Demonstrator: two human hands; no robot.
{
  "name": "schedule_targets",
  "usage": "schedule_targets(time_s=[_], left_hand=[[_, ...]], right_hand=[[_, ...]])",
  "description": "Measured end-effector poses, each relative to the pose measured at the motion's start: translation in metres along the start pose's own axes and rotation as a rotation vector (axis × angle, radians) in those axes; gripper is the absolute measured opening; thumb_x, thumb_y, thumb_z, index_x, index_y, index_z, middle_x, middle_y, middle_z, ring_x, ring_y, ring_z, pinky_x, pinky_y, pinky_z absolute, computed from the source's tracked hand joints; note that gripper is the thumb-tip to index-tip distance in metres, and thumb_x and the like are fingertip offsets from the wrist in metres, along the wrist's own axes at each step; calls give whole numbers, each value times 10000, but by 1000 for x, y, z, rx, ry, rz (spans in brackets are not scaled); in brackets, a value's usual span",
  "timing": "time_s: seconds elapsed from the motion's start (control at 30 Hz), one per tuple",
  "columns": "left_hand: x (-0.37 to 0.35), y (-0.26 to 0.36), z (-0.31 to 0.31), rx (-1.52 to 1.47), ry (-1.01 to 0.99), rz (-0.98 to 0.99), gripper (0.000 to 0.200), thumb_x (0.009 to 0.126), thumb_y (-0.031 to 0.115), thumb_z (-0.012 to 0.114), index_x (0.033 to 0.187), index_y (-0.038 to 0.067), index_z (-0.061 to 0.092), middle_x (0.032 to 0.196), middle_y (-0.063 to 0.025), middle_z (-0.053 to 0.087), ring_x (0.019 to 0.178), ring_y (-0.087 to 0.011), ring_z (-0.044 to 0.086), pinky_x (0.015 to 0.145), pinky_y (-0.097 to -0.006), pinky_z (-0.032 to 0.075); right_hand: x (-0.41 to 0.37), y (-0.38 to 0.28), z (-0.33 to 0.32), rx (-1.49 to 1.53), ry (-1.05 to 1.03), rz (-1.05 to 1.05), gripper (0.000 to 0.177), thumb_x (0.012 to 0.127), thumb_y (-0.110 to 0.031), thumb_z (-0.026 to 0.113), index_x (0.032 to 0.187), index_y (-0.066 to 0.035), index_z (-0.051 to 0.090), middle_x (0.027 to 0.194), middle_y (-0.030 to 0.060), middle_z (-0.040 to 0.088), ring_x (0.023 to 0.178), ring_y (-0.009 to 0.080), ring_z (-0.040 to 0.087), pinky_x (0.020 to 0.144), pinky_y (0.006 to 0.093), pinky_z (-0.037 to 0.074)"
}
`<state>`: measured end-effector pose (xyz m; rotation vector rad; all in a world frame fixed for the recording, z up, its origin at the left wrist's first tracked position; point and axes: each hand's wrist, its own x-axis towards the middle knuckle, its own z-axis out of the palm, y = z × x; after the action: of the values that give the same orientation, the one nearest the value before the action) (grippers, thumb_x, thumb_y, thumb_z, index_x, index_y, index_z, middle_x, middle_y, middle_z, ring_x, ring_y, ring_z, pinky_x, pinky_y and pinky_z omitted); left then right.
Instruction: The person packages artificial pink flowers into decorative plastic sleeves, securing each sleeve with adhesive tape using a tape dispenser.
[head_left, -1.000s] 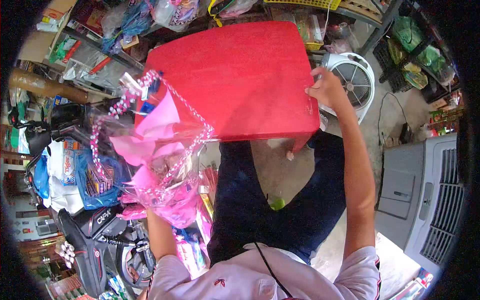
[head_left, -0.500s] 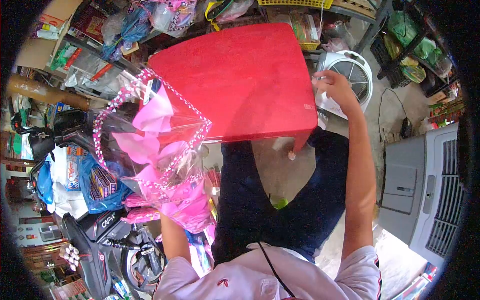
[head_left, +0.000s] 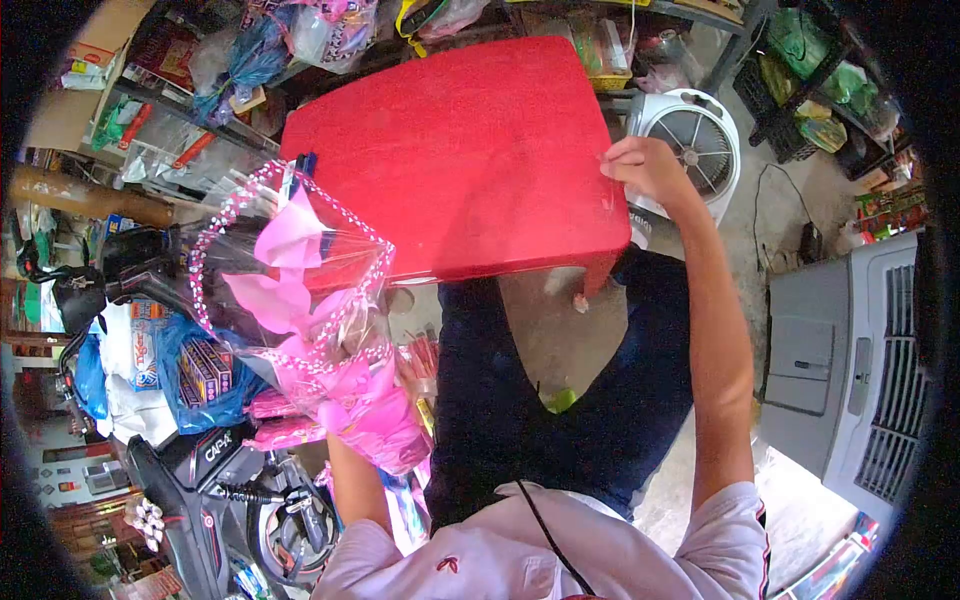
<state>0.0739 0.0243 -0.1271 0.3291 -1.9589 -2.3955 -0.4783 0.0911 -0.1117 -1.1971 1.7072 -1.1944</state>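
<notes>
A bouquet-like bundle [head_left: 290,300] of pink pieces in clear film with pink dotted trim stands at the left, in front of the red table's left part. My left forearm reaches up behind its pink wrapping, which hides my left hand. Over the right edge of the red table [head_left: 450,150], my right hand [head_left: 643,166] has its thumb and fingertips pressed together. Whatever may be between those fingertips is too small to make out.
A white fan [head_left: 690,150] is on the floor right of the table. A grey air cooler [head_left: 850,370] stands at the right, a motorbike [head_left: 190,500] at the lower left. Shelves with bagged goods [head_left: 260,60] line the back.
My right hand has moved slightly left to the table's edge, and its fingers have drawn closer together. The bundle has shifted slightly left and down in view.
</notes>
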Motion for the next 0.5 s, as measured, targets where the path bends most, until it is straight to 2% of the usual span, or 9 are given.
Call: schedule_targets(time_s=[0.1, 0.2, 0.4, 0.5], left_hand=[[1, -3, 0, -13, 0, 1, 795, 745, 406, 834, 1296, -90, 548, 1355, -197, 552, 1141, -349, 631, 989, -440, 513], [2, -7, 2, -27, -8, 4, 780, 758, 404, 826, 1293, -91, 549, 1352, -199, 551, 1141, -359, 632, 988, -447, 515], [6, -7, 4, -51, -28, 9, 749, 783, 398, 809, 1287, -93, 550, 1347, -203, 550, 1139, -378, 634, 985, -462, 519], [8, -4, 5, -55, -34, 16, 734, 796, 395, 801, 1283, -94, 551, 1345, -205, 550, 1138, -388, 635, 983, -470, 522]], right_hand=[[4, 9, 8, -255, 142, -111, 176, 752, -165, 816, 857, -42, 747, 780, 86, 760, 718, 169, 724, 678, 310, 561], [3, 3, 12, -390, 184, -24, 159, 736, -199, 816, 828, -81, 763, 782, 97, 760, 748, 214, 743, 714, 338, 573], [3, 6, 21, -514, 330, 0, 189, 729, -250, 820, 808, -86, 767, 789, 117, 753, 765, 272, 742, 731, 373, 576], [6, 17, 14, -413, 285, -18, 195, 727, -258, 837, 792, -86, 770, 786, 113, 752, 749, 263, 736, 727, 374, 571]])
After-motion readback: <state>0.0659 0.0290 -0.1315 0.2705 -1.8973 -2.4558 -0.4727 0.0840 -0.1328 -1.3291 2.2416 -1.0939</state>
